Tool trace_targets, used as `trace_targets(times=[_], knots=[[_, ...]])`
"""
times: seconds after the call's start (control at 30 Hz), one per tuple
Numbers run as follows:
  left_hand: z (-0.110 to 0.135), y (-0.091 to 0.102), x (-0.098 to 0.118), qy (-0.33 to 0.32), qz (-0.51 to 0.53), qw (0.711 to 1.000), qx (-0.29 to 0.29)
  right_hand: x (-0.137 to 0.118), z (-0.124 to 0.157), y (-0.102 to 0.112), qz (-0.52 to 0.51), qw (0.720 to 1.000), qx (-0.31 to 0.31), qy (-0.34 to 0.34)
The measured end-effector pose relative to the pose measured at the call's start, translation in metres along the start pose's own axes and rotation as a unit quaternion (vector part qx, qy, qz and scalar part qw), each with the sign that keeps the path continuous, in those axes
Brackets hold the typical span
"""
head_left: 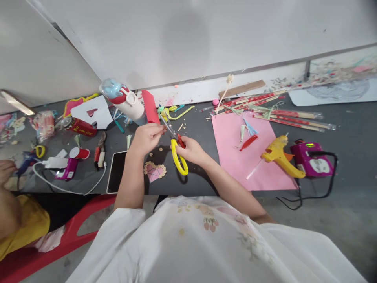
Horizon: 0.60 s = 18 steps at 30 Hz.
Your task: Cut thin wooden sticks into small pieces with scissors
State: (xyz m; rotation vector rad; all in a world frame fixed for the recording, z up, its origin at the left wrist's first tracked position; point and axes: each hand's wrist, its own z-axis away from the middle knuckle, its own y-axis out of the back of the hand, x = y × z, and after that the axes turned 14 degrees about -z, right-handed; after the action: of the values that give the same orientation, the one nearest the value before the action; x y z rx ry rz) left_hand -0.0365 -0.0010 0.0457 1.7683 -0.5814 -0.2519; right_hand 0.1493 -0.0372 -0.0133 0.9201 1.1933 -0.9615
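Note:
My right hand (191, 150) grips yellow-handled scissors (178, 155) whose blades point up and left toward my left hand (147, 137). My left hand is closed in a pinch on a small piece next to the blade tips; I cannot make out what it is. A heart-shaped wooden piece with pink inside (154, 171) lies on the dark table (200, 129) just below my hands. Small wooden bits lie beside it.
A pink sheet (232, 157) carries a yellow glue gun (279, 155); a purple device (310, 159) sits right of it. Sticks (279, 112), a bottle (123, 98), a red paper (150, 106), a can (79, 126), a tablet (116, 177) and pliers (100, 149) lie around. Another person's hand (6, 169) is at left.

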Motion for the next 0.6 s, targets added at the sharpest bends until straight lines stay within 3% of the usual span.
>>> trace_targets(times=[0.27, 0.6], knots=[[0.000, 0.008, 0.008, -0.005, -0.019, 1.000, -0.018, -0.004, 0.004, 0.001, 0.010, 1.000, -0.003, 0.007], [0.002, 0.003, -0.004, 0.003, -0.016, 0.998, 0.053, -0.004, 0.005, -0.001, 0.017, 1.000, 0.002, -0.004]])
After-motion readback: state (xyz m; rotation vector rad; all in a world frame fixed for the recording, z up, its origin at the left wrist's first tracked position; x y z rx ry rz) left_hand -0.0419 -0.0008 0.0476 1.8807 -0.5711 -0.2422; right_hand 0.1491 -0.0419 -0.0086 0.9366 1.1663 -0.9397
